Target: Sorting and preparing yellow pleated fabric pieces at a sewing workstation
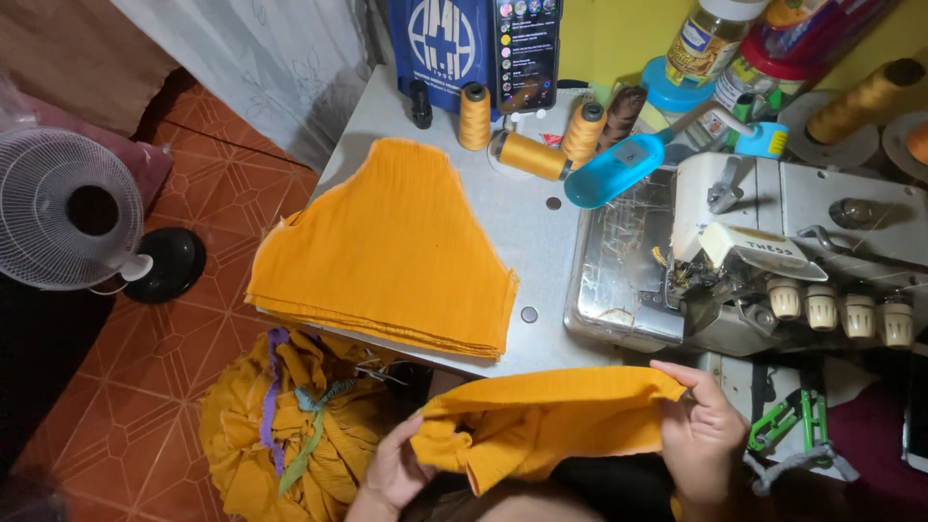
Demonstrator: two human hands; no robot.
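Note:
An orange piece of cloth (551, 420) is stretched between my two hands just below the table's front edge. My left hand (394, 471) grips its bunched left end, and my right hand (701, 430) pinches its right end with the fingers curled over the top edge. A stack of cut orange fabric pieces (387, 251) lies flat on the grey table (536, 232), above and to the left of the held cloth. The overlock sewing machine (764, 261) stands on the right, just above my right hand.
Orange thread cones (530, 155) and a phone (527, 53) on a stand sit at the table's back. A blue-handled tool (619, 166) rests by the machine. A bundle of orange cloth (285, 425) lies on the tiled floor, a white fan (68, 208) at left.

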